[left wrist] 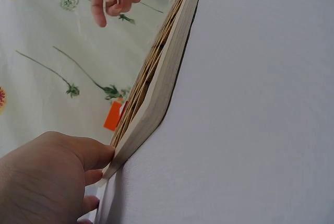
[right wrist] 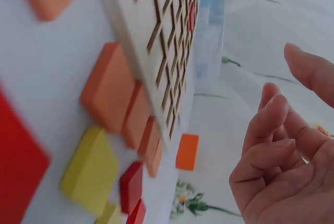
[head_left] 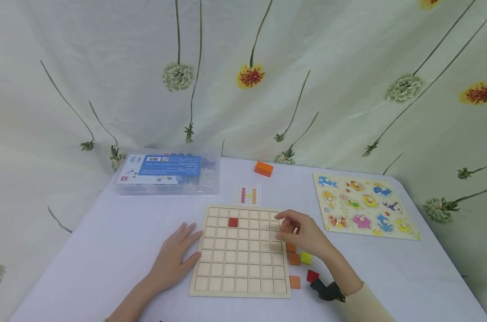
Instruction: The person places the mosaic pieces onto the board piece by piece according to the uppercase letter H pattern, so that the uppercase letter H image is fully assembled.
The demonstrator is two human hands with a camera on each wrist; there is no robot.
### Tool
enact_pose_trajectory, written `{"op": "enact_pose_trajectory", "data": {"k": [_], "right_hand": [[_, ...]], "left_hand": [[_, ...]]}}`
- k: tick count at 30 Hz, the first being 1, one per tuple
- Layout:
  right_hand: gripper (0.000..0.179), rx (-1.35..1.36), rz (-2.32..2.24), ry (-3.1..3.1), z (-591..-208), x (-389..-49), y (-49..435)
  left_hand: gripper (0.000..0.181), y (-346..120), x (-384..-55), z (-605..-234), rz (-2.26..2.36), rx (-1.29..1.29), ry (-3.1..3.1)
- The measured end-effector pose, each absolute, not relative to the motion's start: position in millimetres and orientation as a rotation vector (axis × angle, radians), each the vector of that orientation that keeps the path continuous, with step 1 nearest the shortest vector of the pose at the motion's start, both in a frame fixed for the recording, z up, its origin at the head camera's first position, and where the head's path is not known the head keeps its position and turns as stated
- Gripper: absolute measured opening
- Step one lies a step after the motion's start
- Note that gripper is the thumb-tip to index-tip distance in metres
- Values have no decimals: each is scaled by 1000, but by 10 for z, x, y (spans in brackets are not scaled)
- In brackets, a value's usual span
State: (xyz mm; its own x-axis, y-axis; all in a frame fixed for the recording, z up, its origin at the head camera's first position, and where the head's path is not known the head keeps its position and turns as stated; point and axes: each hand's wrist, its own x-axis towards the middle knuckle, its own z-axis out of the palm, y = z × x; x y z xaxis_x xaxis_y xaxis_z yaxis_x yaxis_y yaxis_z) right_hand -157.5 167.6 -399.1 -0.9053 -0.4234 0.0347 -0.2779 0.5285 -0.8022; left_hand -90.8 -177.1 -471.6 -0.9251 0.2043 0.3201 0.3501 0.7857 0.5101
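Note:
A wooden grid board [head_left: 243,257] lies on the table, with one red square tile [head_left: 233,222] in a cell of its second row from the back. My left hand [head_left: 175,252] rests beside the board, its fingertips and thumb touching the left edge. Over the right edge hovers my right hand [head_left: 303,232], thumb and index finger spread apart, the other fingers loosely bent. No tile shows between those fingers in the right wrist view. Under and beside this hand lie several orange tiles [right wrist: 112,88], a yellow tile [right wrist: 91,172] and red tiles [right wrist: 131,187].
Behind the board lies a small pattern card [head_left: 247,195] with coloured squares. An orange block [head_left: 264,169] sits near the back edge. A clear plastic case [head_left: 168,174] stands at back left, a sea-animal puzzle board [head_left: 362,208] at right. A flowered cloth [head_left: 227,112] hangs behind.

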Motion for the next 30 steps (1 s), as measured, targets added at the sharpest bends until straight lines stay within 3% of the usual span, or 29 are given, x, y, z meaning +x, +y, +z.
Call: {"op": "enact_pose_trajectory", "data": {"k": [14,30], "right_hand": [[42,-130,-1445,2703,-4223,-1332,2604],[41,-27,-1266,2754,-4462,-1451,2705]], "left_hand": [[50,-1785,-924,-4725,-864,-432,-2773],[50,-1779,-911,-4750,-877,-409,-2771]]}}
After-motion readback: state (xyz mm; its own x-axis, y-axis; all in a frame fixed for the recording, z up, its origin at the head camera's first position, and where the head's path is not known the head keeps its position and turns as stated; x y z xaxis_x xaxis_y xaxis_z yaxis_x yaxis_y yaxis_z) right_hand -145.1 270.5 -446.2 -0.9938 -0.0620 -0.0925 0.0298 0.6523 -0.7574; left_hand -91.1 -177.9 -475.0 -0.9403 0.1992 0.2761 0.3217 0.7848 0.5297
